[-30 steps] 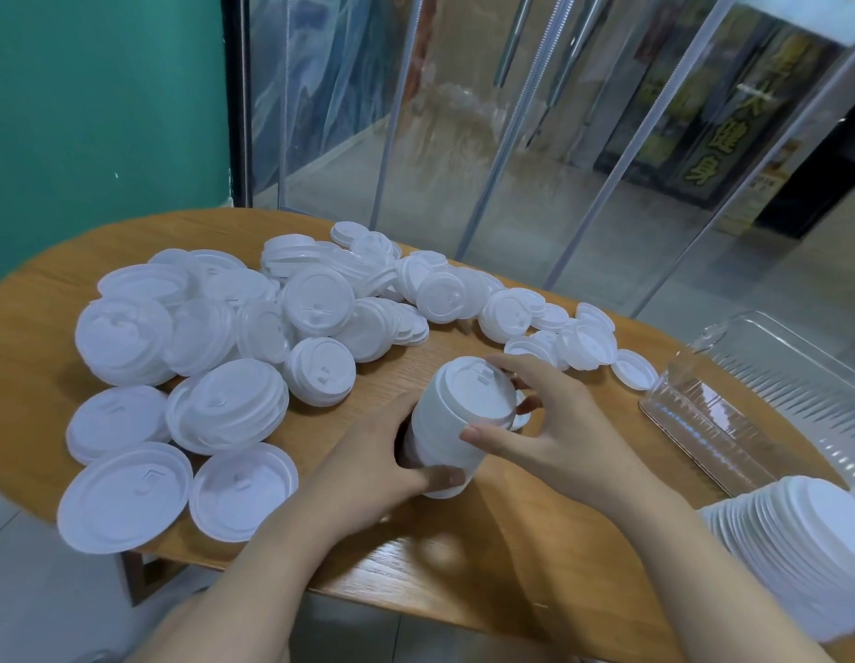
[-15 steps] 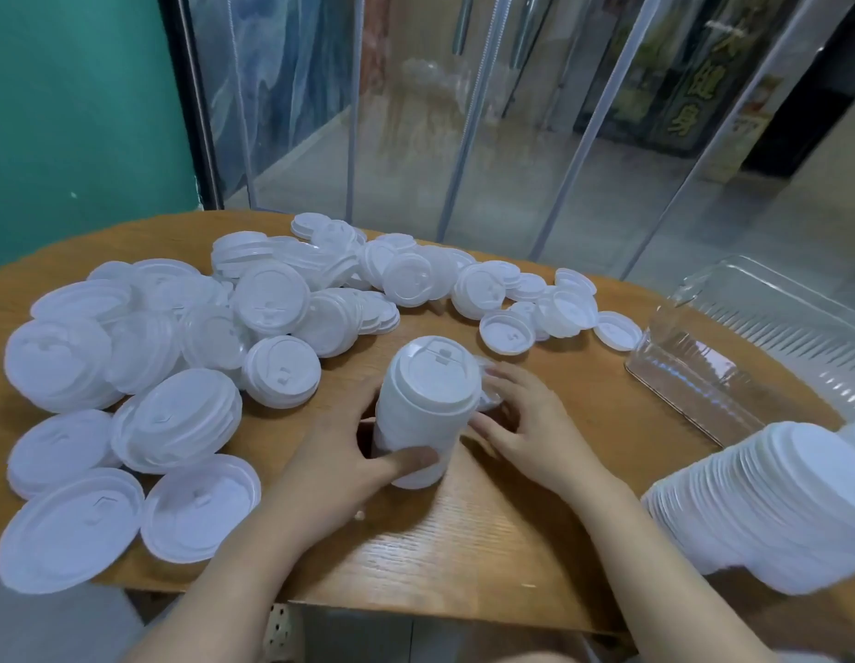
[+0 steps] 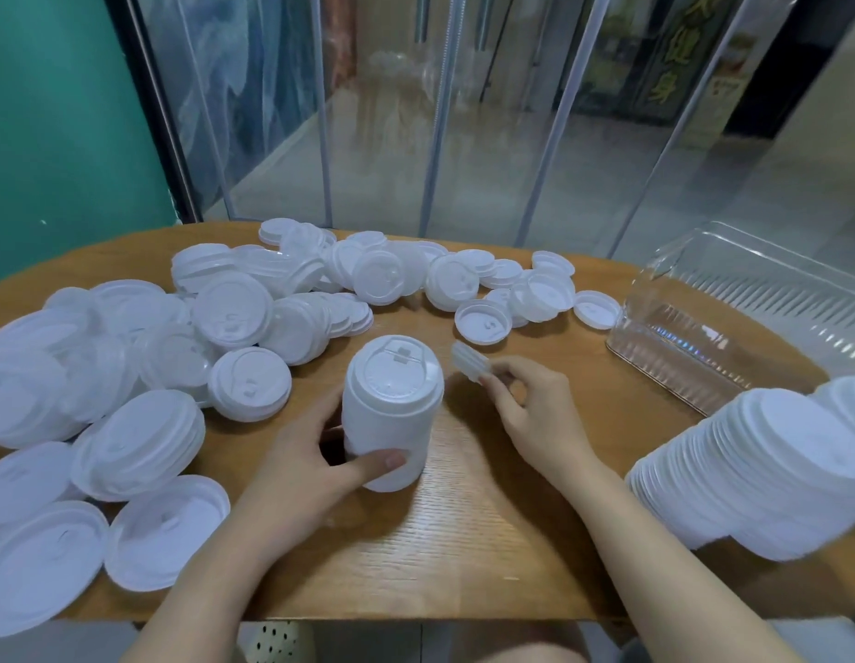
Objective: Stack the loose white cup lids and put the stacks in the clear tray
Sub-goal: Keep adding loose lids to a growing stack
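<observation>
Steadying a tall stack of lids on the table, the left hand wraps round its lower part, thumb across the front and fingers behind. The right hand is just beside the stack and pinches a small lid by its rim between thumb and fingertips, tilted on edge and blurred. Loose lids lie scattered and overlapping across the far and left side of the table. The clear tray stands to the right, apparently with nothing in it. A long finished stack lies on its side at the near right edge, not in the tray.

The stack in hand looks tall for its footprint, so pressing another lid on off-centre could tip it or split it partway up. The pinched lid seems smaller than the stack's top, and a mismatched size would sit loosely and slide off. The lying stack hangs close to the table edge, where a brush from the right forearm could roll it off.
</observation>
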Demonstrator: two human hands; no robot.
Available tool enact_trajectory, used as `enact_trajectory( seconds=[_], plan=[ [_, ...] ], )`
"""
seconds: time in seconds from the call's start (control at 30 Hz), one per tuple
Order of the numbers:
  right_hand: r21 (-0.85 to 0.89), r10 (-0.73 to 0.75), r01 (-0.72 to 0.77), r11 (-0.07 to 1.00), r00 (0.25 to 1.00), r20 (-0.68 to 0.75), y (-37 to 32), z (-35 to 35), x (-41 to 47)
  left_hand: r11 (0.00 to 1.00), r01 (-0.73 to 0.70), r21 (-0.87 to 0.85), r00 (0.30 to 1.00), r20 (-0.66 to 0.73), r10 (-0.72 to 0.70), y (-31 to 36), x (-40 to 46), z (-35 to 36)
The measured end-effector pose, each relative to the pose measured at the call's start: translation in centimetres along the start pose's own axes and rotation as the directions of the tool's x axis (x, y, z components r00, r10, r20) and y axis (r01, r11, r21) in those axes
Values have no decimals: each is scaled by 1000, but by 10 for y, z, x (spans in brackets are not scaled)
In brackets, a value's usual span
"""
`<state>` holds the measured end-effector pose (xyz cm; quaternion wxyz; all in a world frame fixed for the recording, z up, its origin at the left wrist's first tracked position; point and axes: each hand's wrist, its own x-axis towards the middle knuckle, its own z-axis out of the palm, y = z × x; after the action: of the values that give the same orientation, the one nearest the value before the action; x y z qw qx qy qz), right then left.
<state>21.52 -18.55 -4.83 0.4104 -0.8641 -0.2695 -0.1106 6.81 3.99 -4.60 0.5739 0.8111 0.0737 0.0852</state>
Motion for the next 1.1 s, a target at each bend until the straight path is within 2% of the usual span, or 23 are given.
enact_trajectory(
  seconds=[0.13, 0.43, 0.67, 0.9, 1.1],
  plan=[
    [83, 54, -52, 995, 998, -16, -10, -14, 0, 1000, 3, -9, 1000, -1, -3, 0, -1, 0],
    [42, 192, -195, 980, 980, 58, -9, -19, -6, 1000, -1, -16, 1000, -6, 1, 1, -4, -1],
    [134, 174, -179, 975, 984, 49, -21, -28, -6, 999, 6, -43, 1000, -1, -6, 1, -3, -1],
    [155, -7, 18, 988, 997, -73, -70, -51, 11, 998, 7, -68, 1000, -4, -8, 1, -4, -2],
    [133, -179, 188, 973, 981, -81, -109, -61, 25, 997, -6, -72, 1000, -8, 6, 0, -4, -3]
  ],
)
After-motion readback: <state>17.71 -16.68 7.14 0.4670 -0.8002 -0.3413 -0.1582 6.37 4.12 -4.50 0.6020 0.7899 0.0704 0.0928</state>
